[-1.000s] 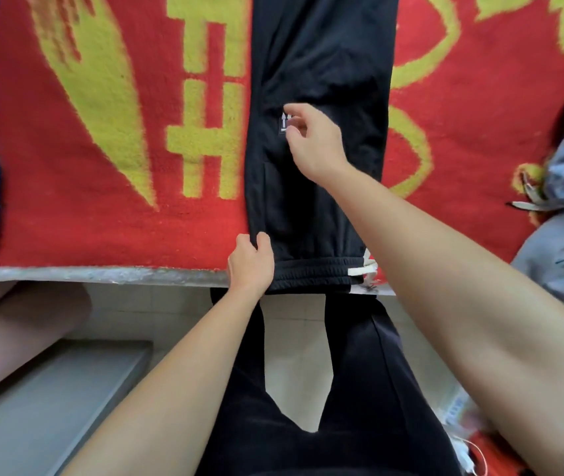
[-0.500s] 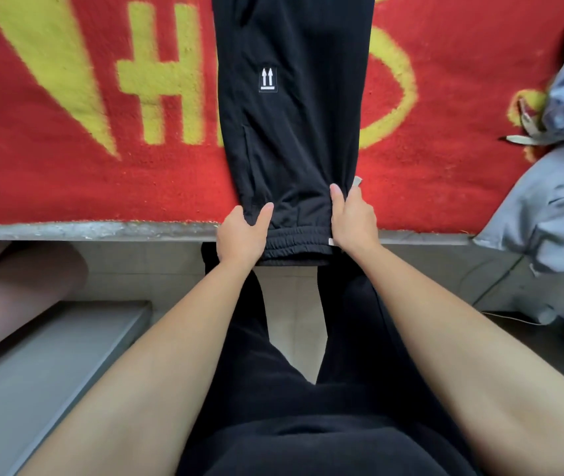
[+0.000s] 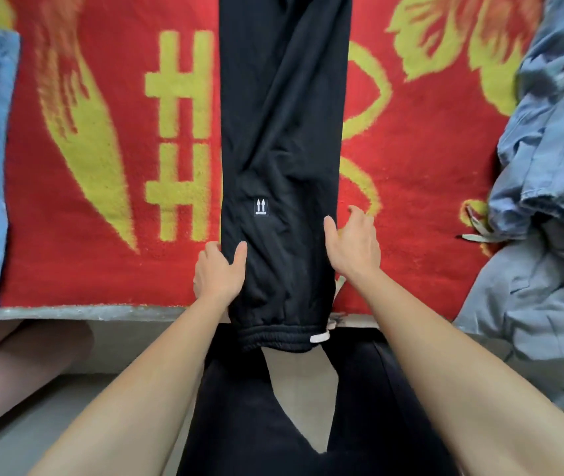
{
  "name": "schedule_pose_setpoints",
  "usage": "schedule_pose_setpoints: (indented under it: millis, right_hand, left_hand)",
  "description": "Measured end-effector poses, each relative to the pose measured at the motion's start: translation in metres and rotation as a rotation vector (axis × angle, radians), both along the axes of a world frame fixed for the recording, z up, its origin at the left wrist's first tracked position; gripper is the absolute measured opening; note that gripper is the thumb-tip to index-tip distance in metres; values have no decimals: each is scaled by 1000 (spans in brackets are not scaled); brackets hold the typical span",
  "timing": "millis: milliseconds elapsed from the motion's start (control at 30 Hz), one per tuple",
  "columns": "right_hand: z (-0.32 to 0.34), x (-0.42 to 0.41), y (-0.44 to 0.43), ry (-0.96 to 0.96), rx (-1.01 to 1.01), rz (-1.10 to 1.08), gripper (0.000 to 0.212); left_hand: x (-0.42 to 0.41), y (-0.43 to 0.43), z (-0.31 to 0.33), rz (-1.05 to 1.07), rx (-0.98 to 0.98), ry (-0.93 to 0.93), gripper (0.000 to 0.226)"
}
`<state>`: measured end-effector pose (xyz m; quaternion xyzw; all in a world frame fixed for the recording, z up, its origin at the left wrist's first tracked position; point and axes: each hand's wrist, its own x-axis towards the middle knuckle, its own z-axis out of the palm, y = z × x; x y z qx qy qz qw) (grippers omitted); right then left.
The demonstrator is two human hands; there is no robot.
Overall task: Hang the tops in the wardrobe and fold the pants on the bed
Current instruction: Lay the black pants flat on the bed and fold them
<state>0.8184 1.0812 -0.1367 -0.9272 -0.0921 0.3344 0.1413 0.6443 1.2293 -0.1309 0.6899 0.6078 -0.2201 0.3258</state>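
A red pile blanket with yellow motifs [image 3: 102, 262] covers the bed [image 3: 102, 312]. The long black fabric pants [image 3: 284, 132] lie lengthwise across its middle, with the elastic waistband overhanging the near edge. Crumpled grey-blue garments [image 3: 548, 166] occupy the right edge. The left hand [image 3: 217, 273] pinches the pants' left side. The right hand [image 3: 354, 242], fingers loosely spread, touches the right side.

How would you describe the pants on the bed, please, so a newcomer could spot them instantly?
Find the red and yellow blanket. Down its middle lie the black pants, waistband over the near edge. Unlike the blue garments either side, they carry a white-arrow label.
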Motion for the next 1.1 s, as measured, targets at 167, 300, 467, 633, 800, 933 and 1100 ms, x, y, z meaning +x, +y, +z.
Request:
schedule_pose_setpoints:
  millis: [167,300,467,633,800,933,1100]
  right_hand:
    - [1,102,82,-104,246,33,49]
    - [-11,157,146,-109,363,19,41]
    - [-24,191,221,-38,510,-30,24]
    - [-39,196,279,67,508,-105,29]
    - [-42,205,302,-7,284,-53,14]
    - [-31,214,308,-104,238,-83,21]
    - [-28,224,300,-131,136,-60,15]
  left_hand:
    - [113,72,-7,-60,197,-240,69]
    - [179,123,-27,-267,294,-340,62]
    - [204,184,-63,-655,340,-180,53]
    - [180,225,-96,-816,413,-59,64]
    - [178,229,-113,-769,439,-145,75]
    - [176,237,-112,-762,348,-184,71]
    - [177,236,-112,-757,335,-207,70]
